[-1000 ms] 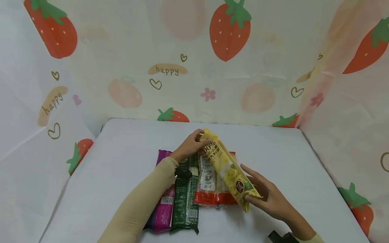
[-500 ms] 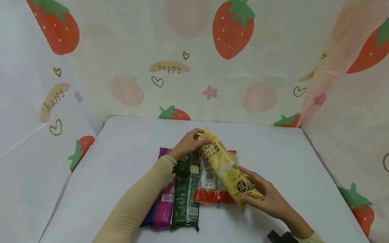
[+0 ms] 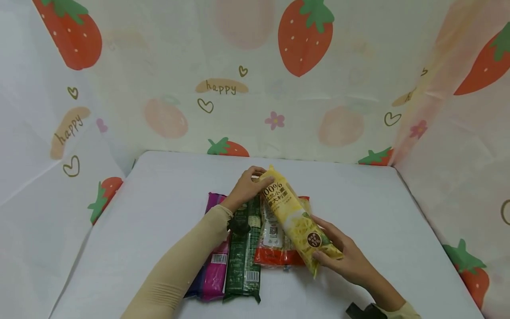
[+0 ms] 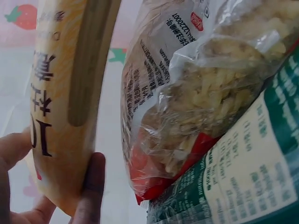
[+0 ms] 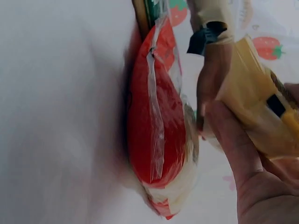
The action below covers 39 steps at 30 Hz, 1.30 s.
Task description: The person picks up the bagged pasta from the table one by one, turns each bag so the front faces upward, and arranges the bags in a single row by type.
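A long yellow pasta packet point(image 3: 295, 217) slants over the table between both hands. My left hand point(image 3: 248, 186) pinches its far upper end, thumb on the printed front. Its near lower end is gripped by my right hand point(image 3: 344, 254), thumb on one edge and fingers on the other. In the left wrist view the packet point(image 4: 70, 93) shows a clear side window with pale strands inside. Beneath it lies a clear-and-red pasta bag point(image 3: 275, 254), partly covered by the yellow packet. In the right wrist view that bag's red end point(image 5: 156, 126) sits close by the right hand.
A dark green spaghetti packet point(image 3: 243, 266) lies left of the red bag, and a purple packet point(image 3: 215, 274) lies beside it, partly under my left forearm. The white table point(image 3: 179, 177) ends at a strawberry-print curtain point(image 3: 255, 119) at the back and sides.
The yellow packet has turned so its printed front faces up more, and has shifted slightly left with both hands. The other packets stay in place; the head view moved slightly.
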Tool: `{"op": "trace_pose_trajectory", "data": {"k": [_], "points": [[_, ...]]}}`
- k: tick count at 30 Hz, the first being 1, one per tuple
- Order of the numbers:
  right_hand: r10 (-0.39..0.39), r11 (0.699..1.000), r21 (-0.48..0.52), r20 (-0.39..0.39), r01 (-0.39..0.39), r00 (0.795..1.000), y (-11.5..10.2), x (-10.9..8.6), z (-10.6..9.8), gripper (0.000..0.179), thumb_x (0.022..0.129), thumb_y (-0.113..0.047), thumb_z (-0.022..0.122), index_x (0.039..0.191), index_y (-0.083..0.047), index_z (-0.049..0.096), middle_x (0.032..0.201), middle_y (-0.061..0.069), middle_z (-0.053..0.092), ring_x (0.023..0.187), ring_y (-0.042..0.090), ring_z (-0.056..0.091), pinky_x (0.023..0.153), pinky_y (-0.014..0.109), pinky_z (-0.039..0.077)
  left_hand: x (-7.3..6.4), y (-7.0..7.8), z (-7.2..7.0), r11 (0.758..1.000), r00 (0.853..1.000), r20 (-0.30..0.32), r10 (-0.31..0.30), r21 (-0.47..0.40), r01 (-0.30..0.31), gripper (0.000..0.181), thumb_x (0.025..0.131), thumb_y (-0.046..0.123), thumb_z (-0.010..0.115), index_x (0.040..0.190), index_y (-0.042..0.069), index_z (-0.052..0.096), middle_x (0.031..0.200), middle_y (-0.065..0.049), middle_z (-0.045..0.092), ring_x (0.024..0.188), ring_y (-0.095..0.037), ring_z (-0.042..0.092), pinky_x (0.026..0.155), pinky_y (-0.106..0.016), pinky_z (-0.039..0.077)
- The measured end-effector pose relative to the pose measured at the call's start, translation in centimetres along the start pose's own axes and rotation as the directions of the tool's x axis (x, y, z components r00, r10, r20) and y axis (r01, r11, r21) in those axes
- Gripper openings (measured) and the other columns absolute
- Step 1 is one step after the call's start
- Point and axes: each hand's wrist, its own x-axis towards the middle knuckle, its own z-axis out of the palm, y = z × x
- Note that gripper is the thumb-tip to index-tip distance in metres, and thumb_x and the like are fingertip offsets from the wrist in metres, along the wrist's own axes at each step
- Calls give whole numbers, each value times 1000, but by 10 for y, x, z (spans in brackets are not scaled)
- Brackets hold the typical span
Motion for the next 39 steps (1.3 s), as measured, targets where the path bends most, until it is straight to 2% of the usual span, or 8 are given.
{"op": "trace_pose_trajectory", "data": {"k": [6,11,16,20,23,29,33,39], "points": [[2,994,113,-22,1,1000,-1,1,0,72,105,0,65,169,-17,36,156,28,49,117,14,67,81,36,64,-4,-1,3,995,999,-40,-4,-96,0,60,108,40,66,155,9,45,162,-25,38,148,-42,45,108,-57,52],[54,984,172,-54,-44,997,-4,1,-2,68,108,-2,62,168,-18,37,153,17,51,108,19,68,77,37,65,-6,-1,6,981,999,-37,-15,-194,8,59,108,35,66,155,6,44,166,-26,29,153,-44,38,109,-54,53],[96,960,268,-58,-77,994,-3,1,-1,68,109,-3,60,170,-18,34,150,9,52,109,20,69,79,38,66,-7,1,10,983,999,-40,-33,-181,25,57,107,36,67,154,10,47,173,-25,13,158,-44,31,117,-56,46],[88,935,348,-59,-62,994,-2,1,1,68,109,0,58,170,-14,31,151,10,50,109,19,69,81,36,65,-9,3,12,986,998,4,-62,-157,62,63,108,40,66,160,16,40,174,-27,0,159,-43,30,119,-59,43],[78,920,388,-56,-50,995,-2,1,3,68,109,1,56,171,-13,30,153,10,47,111,18,68,83,35,65,-13,5,14,978,996,53,-71,-192,80,68,109,39,65,166,21,32,172,-28,8,157,-44,34,116,-58,46],[87,907,419,-75,-48,993,-2,3,5,69,110,-1,55,172,-15,27,152,14,44,115,18,67,85,34,64,-13,6,17,934,987,161,-1,-353,58,72,112,26,63,170,27,21,149,-32,50,131,-45,63,109,-53,54],[125,893,442,-56,-88,991,-1,3,6,69,111,-3,54,172,-19,25,151,18,42,116,20,65,88,33,64,-13,7,21,932,980,197,13,-359,60,74,111,24,64,170,27,20,148,-30,49,122,-39,68,104,-50,58],[88,929,357,32,-94,996,4,2,-3,82,107,0,61,174,-21,19,163,24,30,128,18,61,93,33,62,-15,5,28,940,977,213,-21,-329,92,76,107,23,71,168,27,27,149,-24,48,123,-33,67,103,-45,58]]}}
